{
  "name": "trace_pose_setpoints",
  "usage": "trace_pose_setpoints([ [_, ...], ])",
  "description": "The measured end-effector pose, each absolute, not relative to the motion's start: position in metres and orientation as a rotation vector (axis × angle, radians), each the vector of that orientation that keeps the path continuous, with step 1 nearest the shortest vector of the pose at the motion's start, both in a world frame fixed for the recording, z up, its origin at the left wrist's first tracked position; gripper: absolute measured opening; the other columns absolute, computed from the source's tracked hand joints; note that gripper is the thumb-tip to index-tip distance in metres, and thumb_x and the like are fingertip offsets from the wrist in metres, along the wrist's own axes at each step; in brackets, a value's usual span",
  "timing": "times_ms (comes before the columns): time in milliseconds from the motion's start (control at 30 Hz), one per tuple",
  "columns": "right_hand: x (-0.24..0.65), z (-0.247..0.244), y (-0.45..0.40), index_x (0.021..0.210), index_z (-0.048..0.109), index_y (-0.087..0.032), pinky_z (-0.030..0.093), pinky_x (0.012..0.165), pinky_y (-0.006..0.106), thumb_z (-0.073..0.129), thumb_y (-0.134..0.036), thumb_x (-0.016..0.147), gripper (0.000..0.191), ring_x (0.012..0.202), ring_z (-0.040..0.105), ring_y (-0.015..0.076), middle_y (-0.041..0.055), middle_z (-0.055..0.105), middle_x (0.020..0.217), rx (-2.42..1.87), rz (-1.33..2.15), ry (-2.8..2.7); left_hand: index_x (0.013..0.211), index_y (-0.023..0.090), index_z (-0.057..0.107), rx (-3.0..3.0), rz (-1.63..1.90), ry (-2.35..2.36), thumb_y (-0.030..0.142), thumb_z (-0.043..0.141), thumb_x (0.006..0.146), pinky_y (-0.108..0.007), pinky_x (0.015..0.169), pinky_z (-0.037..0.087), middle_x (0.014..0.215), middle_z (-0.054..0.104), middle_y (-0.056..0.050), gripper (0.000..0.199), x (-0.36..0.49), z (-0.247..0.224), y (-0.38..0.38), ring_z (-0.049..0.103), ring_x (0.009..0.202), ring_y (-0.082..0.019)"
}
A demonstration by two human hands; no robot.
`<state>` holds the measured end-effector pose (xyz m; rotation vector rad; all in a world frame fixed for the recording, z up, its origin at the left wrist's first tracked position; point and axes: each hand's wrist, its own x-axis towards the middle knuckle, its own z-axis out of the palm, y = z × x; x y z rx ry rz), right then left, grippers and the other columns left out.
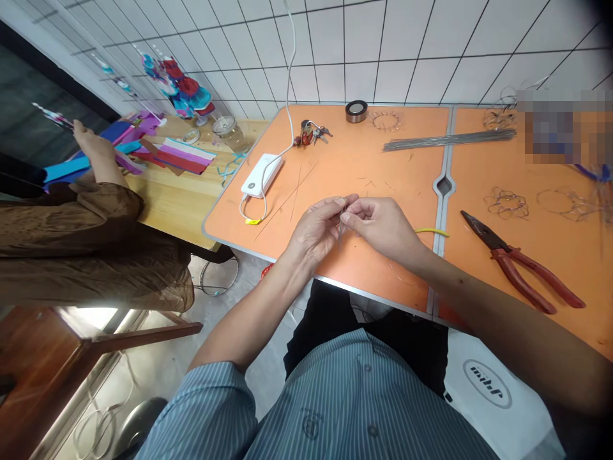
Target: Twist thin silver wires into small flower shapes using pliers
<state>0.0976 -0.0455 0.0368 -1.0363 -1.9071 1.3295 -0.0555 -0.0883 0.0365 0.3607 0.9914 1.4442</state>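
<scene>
Over the orange table, my left hand (318, 225) and my right hand (379, 220) meet, both with fingers pinched together. Between them is a thin metal wire (340, 235), part of it hanging below the fingertips; its full shape is hidden by the fingers. Short wire offcuts (368, 184) lie just beyond my hands. To the right rest pliers (522, 263) with red handles, their dark jaws closed or nearly so. A bundle of straight wires (450, 140) lies farther back, across the table's seam.
Bent wire flower shapes (507, 203) lie at right, and a tape roll (356, 111) and keys (312, 133) at the back. A white power strip (262, 175) trails a cable on the left. Beside the table, a co-worker's hand (93, 144) holds a decorated stick near coloured strips (177, 155).
</scene>
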Motion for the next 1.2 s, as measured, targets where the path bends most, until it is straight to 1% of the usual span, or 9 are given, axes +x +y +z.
trace_pose_setpoints([
  [233, 0.096, 0.033, -0.042, 0.078, 0.075, -0.020, 0.038, 0.066, 0.034, 0.072, -0.030, 0.092, 0.018, 0.069, 0.056, 0.0154, 0.0019, 0.071, 0.075, -1.032, 1.314, -1.899, 0.078, 0.014, 0.070, 0.402, 1.445, 0.967, 0.006, 0.078, 0.093, -0.024, 0.077, 0.064, 0.102, 0.083, -0.008, 0.018, -0.055, 0.034, -0.088, 0.076, 0.082, -0.013],
  [400, 0.097, 0.035, -0.041, 0.076, 0.075, -0.020, 0.040, 0.067, 0.034, 0.074, -0.027, 0.092, 0.018, 0.071, 0.060, 0.0168, 0.0023, 0.073, 0.076, -1.051, 1.358, -1.902, 0.077, 0.014, 0.071, 0.407, 1.442, 0.965, 0.006, 0.076, 0.093, -0.026, 0.078, 0.065, 0.103, 0.083, -0.008, 0.019, -0.054, 0.033, -0.088, 0.076, 0.084, -0.013],
  [533, 0.098, 0.035, -0.041, 0.076, 0.075, -0.020, 0.040, 0.067, 0.033, 0.074, -0.028, 0.092, 0.018, 0.071, 0.060, 0.0161, 0.0020, 0.073, 0.076, -1.025, 1.375, -1.890, 0.081, 0.014, 0.073, 0.429, 1.427, 0.999, 0.010, 0.080, 0.092, -0.028, 0.081, 0.065, 0.109, 0.083, -0.010, 0.013, -0.053, 0.032, -0.087, 0.079, 0.093, -0.018],
  [667, 0.100, 0.033, -0.041, 0.077, 0.074, -0.020, 0.041, 0.068, 0.032, 0.073, -0.030, 0.093, 0.019, 0.071, 0.059, 0.0156, 0.0019, 0.072, 0.077, -0.992, 1.402, -1.878, 0.077, 0.014, 0.072, 0.432, 1.425, 1.014, 0.008, 0.079, 0.092, -0.025, 0.078, 0.061, 0.108, 0.083, -0.009, 0.017, -0.049, 0.036, -0.087, 0.077, 0.086, -0.014],
  [800, 0.101, 0.032, -0.041, 0.078, 0.073, -0.020, 0.042, 0.069, 0.032, 0.072, -0.034, 0.092, 0.020, 0.073, 0.059, 0.0160, 0.0022, 0.071, 0.079, -0.961, 1.400, -1.870, 0.072, 0.013, 0.071, 0.408, 1.441, 1.002, 0.005, 0.075, 0.093, -0.024, 0.080, 0.060, 0.102, 0.083, -0.008, 0.023, -0.046, 0.041, -0.088, 0.075, 0.083, -0.012],
  [900, 0.100, 0.033, -0.042, 0.076, 0.071, -0.020, 0.042, 0.068, 0.032, 0.073, -0.036, 0.092, 0.022, 0.074, 0.058, 0.0166, 0.0021, 0.070, 0.078, -0.972, 1.392, -1.865, 0.072, 0.013, 0.072, 0.417, 1.447, 1.019, 0.005, 0.076, 0.092, -0.025, 0.082, 0.059, 0.105, 0.083, -0.008, 0.021, -0.045, 0.043, -0.089, 0.075, 0.084, -0.012],
  [1033, 0.099, 0.034, -0.044, 0.075, 0.069, -0.021, 0.042, 0.068, 0.032, 0.077, -0.040, 0.091, 0.026, 0.075, 0.059, 0.0181, 0.0025, 0.069, 0.077, -0.942, 1.396, -1.835, 0.072, 0.014, 0.072, 0.446, 1.445, 1.033, 0.007, 0.079, 0.089, -0.025, 0.077, 0.056, 0.108, 0.084, -0.009, 0.020, -0.045, 0.041, -0.090, 0.074, 0.085, -0.013],
  [1133, 0.098, 0.032, -0.044, 0.075, 0.069, -0.021, 0.042, 0.067, 0.033, 0.077, -0.040, 0.092, 0.026, 0.074, 0.058, 0.0177, 0.0024, 0.069, 0.077, -0.937, 1.385, -1.817, 0.071, 0.014, 0.074, 0.466, 1.462, 1.023, 0.008, 0.083, 0.086, -0.023, 0.074, 0.054, 0.105, 0.083, -0.009, 0.019, -0.045, 0.040, -0.090, 0.073, 0.084, -0.013],
  [1200, 0.098, 0.030, -0.045, 0.075, 0.069, -0.021, 0.041, 0.067, 0.032, 0.077, -0.037, 0.092, 0.025, 0.073, 0.057, 0.0169, 0.0022, 0.070, 0.077, -0.954, 1.373, -1.807, 0.071, 0.014, 0.075, 0.472, 1.475, 1.006, 0.007, 0.083, 0.085, -0.023, 0.077, 0.055, 0.102, 0.083, -0.008, 0.017, -0.045, 0.040, -0.090, 0.073, 0.085, -0.012],
])
